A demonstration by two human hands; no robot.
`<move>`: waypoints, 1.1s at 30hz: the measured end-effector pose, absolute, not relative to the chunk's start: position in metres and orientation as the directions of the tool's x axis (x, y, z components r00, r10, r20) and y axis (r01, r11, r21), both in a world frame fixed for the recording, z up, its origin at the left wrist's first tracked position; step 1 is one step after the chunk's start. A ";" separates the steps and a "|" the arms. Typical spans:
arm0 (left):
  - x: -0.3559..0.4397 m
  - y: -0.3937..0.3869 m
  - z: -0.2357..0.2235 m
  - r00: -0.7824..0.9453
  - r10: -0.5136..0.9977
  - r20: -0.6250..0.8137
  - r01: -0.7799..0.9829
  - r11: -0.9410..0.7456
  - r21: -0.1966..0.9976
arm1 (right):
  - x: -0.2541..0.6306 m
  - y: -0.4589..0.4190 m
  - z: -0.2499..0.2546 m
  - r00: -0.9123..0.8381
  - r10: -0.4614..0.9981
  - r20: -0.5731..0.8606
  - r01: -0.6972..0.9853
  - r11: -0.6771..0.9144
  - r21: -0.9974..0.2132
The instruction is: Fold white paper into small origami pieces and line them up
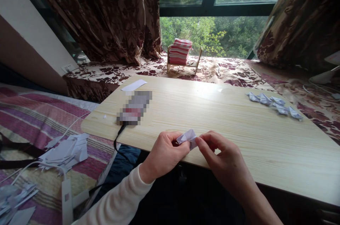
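Note:
Between my two hands, over the near edge of the wooden table [170,103], is a small folded white paper piece [187,136]. My left hand [167,152] grips it from the left, thumb in front and fingers curled behind. On its right side, the thumb and forefinger of my right hand [221,156] pinch the paper's edge. Several folded paper pieces [276,104] of similar look lie in a group toward the right back of the table. A flat white paper strip [134,85] rests at the table's far left corner.
A blurred-out device [135,108] with a black cord lies on the table's left part. Loose paper strips [67,152] and a white power strip [67,200] are on the striped bed cover at left. Past the table, a small rack [183,57] holds folded red-and-white cloths.

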State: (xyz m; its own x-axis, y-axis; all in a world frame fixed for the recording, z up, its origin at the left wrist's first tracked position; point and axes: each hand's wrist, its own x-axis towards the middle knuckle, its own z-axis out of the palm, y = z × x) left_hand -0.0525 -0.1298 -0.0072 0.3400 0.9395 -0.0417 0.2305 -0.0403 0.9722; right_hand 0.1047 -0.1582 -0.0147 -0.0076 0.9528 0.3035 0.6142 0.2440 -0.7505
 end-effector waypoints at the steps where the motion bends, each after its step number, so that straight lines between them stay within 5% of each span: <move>1: -0.052 -0.130 -0.007 0.342 0.939 -0.043 0.235 -0.041 0.971 | 0.105 -0.158 -0.015 -0.008 0.951 0.311 0.616 0.249 -0.748; 12: -0.052 -0.131 -0.006 0.354 0.933 -0.070 0.164 0.012 0.986 | 0.101 -0.159 -0.014 -0.011 0.925 0.379 0.654 0.293 -0.698; 24: -0.051 -0.133 -0.005 0.321 0.947 -0.024 0.105 -0.011 0.994 | 0.104 -0.155 -0.011 -0.054 0.948 0.315 0.455 0.304 -0.837; 33: -0.050 -0.128 -0.004 0.323 0.945 -0.053 0.052 0.039 0.998 | 0.100 -0.146 -0.011 -0.070 0.911 0.406 0.489 0.386 -0.782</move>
State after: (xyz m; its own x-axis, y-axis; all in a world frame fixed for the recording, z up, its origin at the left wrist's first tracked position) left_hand -0.0499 -0.1277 -0.0040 0.3225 0.9451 -0.0534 0.0520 0.0387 0.9979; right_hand 0.0996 -0.1461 -0.0109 -0.0701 0.9112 0.4060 0.4890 0.3862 -0.7822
